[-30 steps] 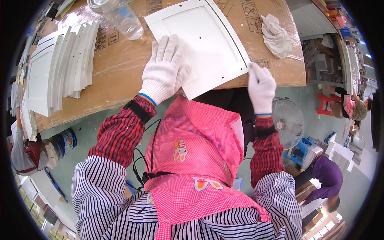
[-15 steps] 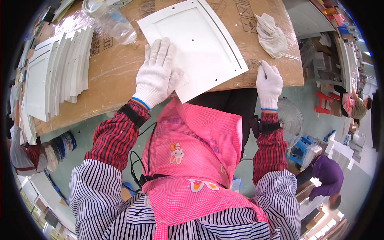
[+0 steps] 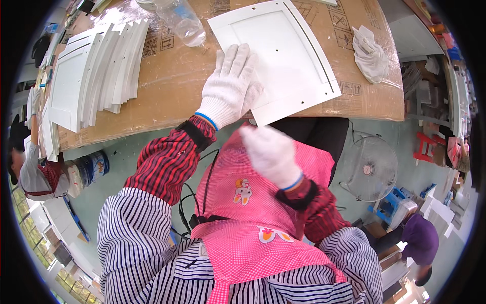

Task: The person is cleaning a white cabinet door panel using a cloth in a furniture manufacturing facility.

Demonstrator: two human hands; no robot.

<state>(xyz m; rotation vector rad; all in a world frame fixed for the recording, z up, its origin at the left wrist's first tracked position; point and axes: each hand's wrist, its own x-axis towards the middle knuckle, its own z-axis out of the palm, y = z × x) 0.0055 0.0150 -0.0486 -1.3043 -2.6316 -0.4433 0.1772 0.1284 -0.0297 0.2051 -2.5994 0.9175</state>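
A white curved panel (image 3: 288, 66) with a recessed frame, a dark slot along its right edge and several small holes lies on a wrapped cardboard surface (image 3: 167, 96). My left hand (image 3: 228, 86), in a white knitted glove, rests flat on the panel's left side with its fingers stretched out. My right hand (image 3: 271, 154), gloved too and slightly blurred, is closed just below the panel's near corner, in front of the pink apron (image 3: 228, 177). Whatever its fingertips hold, if anything, is hidden. Whether they touch the corner I cannot tell.
Several similar white panels (image 3: 109, 71) stand in a leaning row on the left. A clear plastic bottle (image 3: 185, 25) lies behind them; a crumpled white cloth (image 3: 371, 55) is on the right. Beyond the table are a fan (image 3: 368, 168), a red stool (image 3: 428, 147) and a person in purple (image 3: 420, 238).
My right hand has come left and nearer to me, from the panel's right corner to its near corner. My left hand stays on the panel. The whole view has shifted.
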